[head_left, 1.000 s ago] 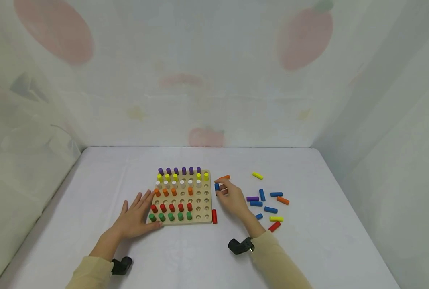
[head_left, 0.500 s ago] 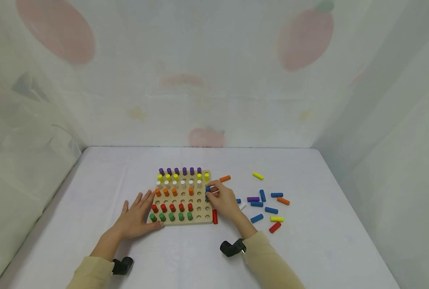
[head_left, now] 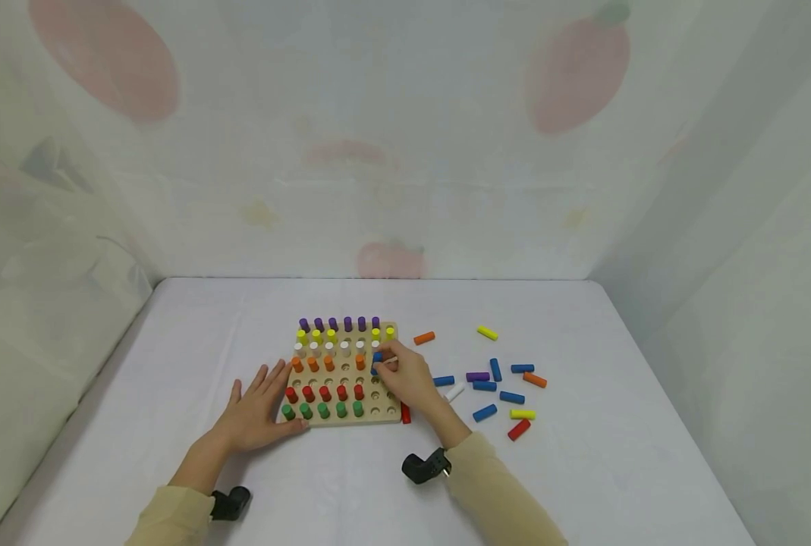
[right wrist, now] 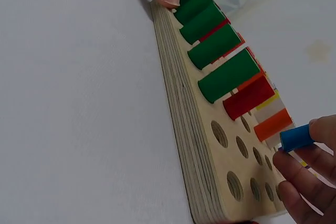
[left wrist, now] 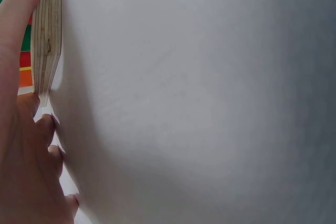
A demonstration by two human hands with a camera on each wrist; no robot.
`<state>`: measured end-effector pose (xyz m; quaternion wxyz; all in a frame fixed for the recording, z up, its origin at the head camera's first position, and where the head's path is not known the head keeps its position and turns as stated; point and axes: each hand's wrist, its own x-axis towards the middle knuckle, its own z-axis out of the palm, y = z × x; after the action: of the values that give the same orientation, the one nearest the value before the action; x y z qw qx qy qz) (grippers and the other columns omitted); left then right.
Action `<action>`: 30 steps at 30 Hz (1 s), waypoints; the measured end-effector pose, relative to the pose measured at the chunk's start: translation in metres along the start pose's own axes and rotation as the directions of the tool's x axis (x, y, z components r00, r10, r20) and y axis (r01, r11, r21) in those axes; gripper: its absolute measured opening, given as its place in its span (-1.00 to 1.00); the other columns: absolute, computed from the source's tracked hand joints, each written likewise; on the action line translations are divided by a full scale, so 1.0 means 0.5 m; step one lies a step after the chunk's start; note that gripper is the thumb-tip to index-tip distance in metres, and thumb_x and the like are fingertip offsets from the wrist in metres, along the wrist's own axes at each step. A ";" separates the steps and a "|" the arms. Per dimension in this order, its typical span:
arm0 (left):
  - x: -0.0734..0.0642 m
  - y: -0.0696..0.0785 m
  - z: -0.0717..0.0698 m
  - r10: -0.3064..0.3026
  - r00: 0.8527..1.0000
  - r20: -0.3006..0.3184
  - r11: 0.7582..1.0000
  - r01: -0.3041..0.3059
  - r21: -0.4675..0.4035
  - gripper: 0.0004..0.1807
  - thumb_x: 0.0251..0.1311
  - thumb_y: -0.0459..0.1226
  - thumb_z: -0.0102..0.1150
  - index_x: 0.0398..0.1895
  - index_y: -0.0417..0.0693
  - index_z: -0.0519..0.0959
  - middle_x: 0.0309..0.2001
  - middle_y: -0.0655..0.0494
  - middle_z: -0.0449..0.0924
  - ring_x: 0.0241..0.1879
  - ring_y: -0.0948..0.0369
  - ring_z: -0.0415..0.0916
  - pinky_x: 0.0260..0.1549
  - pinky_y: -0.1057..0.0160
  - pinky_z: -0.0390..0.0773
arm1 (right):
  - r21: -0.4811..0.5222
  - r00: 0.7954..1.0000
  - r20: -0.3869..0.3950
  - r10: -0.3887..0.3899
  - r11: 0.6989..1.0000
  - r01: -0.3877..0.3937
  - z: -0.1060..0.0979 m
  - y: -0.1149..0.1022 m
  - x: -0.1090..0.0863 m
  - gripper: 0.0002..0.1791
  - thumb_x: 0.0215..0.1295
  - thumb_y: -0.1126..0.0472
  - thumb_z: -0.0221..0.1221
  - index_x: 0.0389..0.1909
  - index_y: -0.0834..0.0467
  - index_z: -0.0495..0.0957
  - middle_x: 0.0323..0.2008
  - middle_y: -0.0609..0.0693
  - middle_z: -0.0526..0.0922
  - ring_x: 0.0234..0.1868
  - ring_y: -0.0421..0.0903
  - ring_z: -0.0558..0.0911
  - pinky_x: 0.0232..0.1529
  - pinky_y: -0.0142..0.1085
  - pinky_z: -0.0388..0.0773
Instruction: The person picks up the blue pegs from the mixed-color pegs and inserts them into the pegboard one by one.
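Pinched peg [head_left: 377, 362] blu; board [head_left: 382, 403] lt tan, edge [right wrist: 182, 103] striped; 5 grn pegs [head_left: 324, 409]; sleeves [head_left: 504, 493] beige; cloth [head_left: 309, 485] wht.

From my station I see the pale wooden peg board [head_left: 383, 418] just below and left of the head view's centre, on the white table [head_left: 241, 318]. The left hand [head_left: 251, 415] lies at its left edge; the right hand [head_left: 410, 375] is over its right side, pinching a blue cylindrical peg [head_left: 377, 360]. Rightward lie loose pegs [head_left: 485, 385], a yellow cylinder [head_left: 487, 332] rearmost, a red cylinder [head_left: 519, 430] frontmost.
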<state>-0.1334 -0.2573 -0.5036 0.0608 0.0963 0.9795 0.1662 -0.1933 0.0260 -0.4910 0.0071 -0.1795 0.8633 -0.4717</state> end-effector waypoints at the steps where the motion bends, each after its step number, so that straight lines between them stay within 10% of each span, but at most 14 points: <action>1: 0.000 0.000 0.000 0.001 1.000 -0.002 1.000 -0.001 -0.001 0.20 -0.18 0.41 0.10 0.46 0.03 -0.11 0.45 -0.09 -0.10 0.39 -0.21 -0.21 0.18 -0.40 -0.35 | 0.001 1.000 0.005 0.004 1.000 -0.004 0.002 -0.002 0.001 -0.74 0.23 0.21 0.17 -0.05 0.06 0.48 -0.20 -0.04 0.63 -0.30 -0.27 0.64 -0.40 -0.52 0.54; 30: 0.001 0.000 -0.004 -0.003 1.000 0.005 1.000 0.003 -0.001 0.20 -0.18 0.42 0.08 0.46 0.03 -0.11 0.45 -0.09 -0.09 0.39 -0.20 -0.20 0.17 -0.41 -0.34 | -0.125 0.985 0.156 -0.068 0.988 0.088 0.061 -0.077 0.038 -0.74 0.26 0.18 0.14 -0.03 0.04 0.50 -0.17 -0.16 0.60 -0.28 -0.37 0.53 -0.29 -0.60 0.48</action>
<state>-0.1340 -0.2577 -0.5020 0.0636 0.0952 0.9794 0.1662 -0.1941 -0.0236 -0.4734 0.0421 -0.2486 0.8818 -0.3986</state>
